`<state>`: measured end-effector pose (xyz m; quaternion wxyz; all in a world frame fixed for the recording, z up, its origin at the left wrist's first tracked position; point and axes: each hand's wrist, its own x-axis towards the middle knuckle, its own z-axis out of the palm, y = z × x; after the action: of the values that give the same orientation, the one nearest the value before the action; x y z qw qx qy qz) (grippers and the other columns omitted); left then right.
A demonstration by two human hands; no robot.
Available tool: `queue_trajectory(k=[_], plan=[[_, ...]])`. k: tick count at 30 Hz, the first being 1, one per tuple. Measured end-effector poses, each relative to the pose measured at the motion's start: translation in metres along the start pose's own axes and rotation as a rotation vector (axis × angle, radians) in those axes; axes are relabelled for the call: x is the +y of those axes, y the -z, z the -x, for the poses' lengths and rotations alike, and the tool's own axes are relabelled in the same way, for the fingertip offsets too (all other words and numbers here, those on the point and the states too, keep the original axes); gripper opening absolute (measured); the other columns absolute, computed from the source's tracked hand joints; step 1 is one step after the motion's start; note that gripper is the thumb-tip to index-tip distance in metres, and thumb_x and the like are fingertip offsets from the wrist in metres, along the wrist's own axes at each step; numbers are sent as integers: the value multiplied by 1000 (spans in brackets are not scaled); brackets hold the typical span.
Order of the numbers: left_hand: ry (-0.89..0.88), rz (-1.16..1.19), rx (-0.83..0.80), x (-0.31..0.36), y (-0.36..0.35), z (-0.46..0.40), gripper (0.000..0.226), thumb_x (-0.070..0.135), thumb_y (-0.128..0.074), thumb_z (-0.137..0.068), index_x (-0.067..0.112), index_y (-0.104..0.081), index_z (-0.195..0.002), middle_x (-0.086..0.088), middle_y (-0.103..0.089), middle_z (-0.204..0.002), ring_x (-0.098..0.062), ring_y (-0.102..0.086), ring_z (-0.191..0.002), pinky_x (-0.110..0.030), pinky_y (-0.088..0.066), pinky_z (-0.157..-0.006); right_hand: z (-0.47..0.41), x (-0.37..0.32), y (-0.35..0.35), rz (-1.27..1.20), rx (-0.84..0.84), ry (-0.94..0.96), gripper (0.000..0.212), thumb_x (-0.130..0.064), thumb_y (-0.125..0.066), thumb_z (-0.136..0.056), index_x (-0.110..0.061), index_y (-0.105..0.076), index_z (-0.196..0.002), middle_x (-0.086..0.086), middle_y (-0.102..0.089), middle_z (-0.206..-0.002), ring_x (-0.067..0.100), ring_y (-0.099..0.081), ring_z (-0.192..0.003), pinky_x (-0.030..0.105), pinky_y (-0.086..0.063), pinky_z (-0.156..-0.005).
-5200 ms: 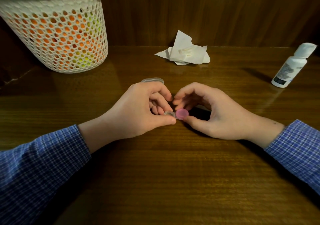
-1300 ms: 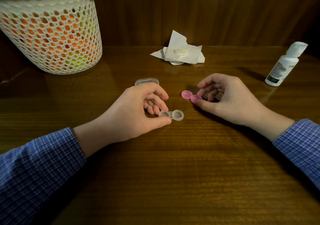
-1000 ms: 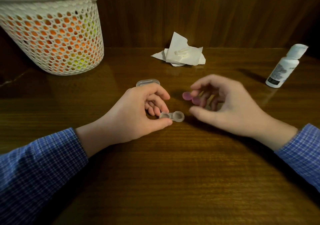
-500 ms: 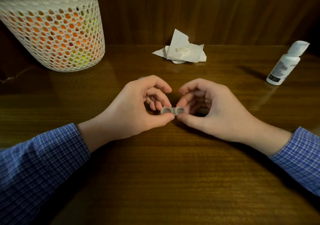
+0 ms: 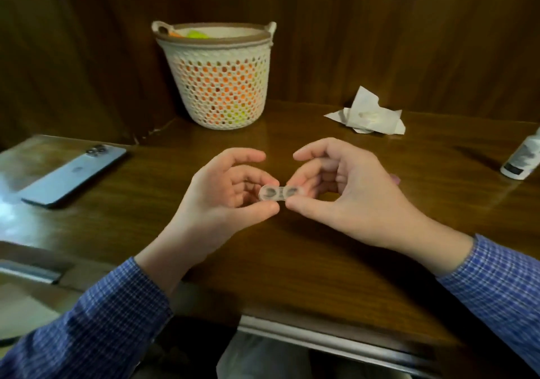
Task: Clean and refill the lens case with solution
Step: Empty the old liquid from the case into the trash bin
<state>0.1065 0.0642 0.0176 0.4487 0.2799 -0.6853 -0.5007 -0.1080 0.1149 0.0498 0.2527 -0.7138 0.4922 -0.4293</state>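
Observation:
The clear two-well lens case is lifted off the wooden table, uncapped, wells facing me. My left hand pinches its left end between thumb and fingers. My right hand pinches its right end the same way. A sliver of a pink cap peeks out behind my right hand; the other cap is hidden. The white solution bottle stands at the table's far right edge of view.
A white perforated basket with orange and green contents stands at the back. A crumpled white tissue lies back right. A blue phone lies face down at the left. The table's near edge runs below my wrists.
My right hand left the pink caps on the table and came back to the case. Both hands now hold the case higher, and my view has swung left.

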Motion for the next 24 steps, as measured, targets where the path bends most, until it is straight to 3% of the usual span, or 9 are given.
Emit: queue_trajectory(k=[6,11,14,17,21,24], plan=[[12,408,273,10,48,80,80,20,-98,-60,10,-60,-129,-13,-76,-102,-23,-74,-94,-33,-60,-84,-6,-54,-71,-61,-89,85,50,-23,-89,-77,-23,-63,-119,-12,-77,-95,7,-74,-83,17,-59,-72],[-24,604,488,12,81,142,80,17,-102,-53,7,-64,-124,-17,-75,-100,-24,-75,-91,-35,-61,-83,-6,-87,-141,-138,-189,115,49,-27,-90,-76,-26,-63,-117,-15,-76,-95,5,-74,-87,18,-60,-75],[-19,649,588,9,102,178,66,9,-96,-64,9,-67,-124,-18,-75,-104,-26,-74,-99,-35,-61,-85,-2,-104,-184,-223,-244,116,49,-27,-90,-75,-26,-63,-116,-14,-76,-94,5,-75,-87,17,-59,-73],[-12,655,679,5,122,211,60,17,-97,-65,13,-72,-120,-17,-75,-112,-27,-74,-105,-32,-61,-83,3,-118,-224,-295,-279,115,50,-30,-90,-74,-26,-63,-116,-13,-77,-94,5,-75,-87,17,-59,-71],[-64,663,778,-1,145,244,44,17,-95,-69,15,-77,-109,-15,-77,-106,-23,-76,-98,-28,-62,-78,7,-131,-271,-337,-320,120,52,-30,-90,-74,-25,-62,-116,-13,-77,-93,4,-75,-87,18,-60,-71],[-69,651,840,-5,164,267,39,14,-90,-77,13,-75,-113,-15,-76,-110,-26,-75,-104,-31,-61,-82,9,-139,-301,-347,-346,132,53,-27,-92,-74,-24,-61,-117,-12,-77,-92,2,-75,-87,16,-59,-71]])
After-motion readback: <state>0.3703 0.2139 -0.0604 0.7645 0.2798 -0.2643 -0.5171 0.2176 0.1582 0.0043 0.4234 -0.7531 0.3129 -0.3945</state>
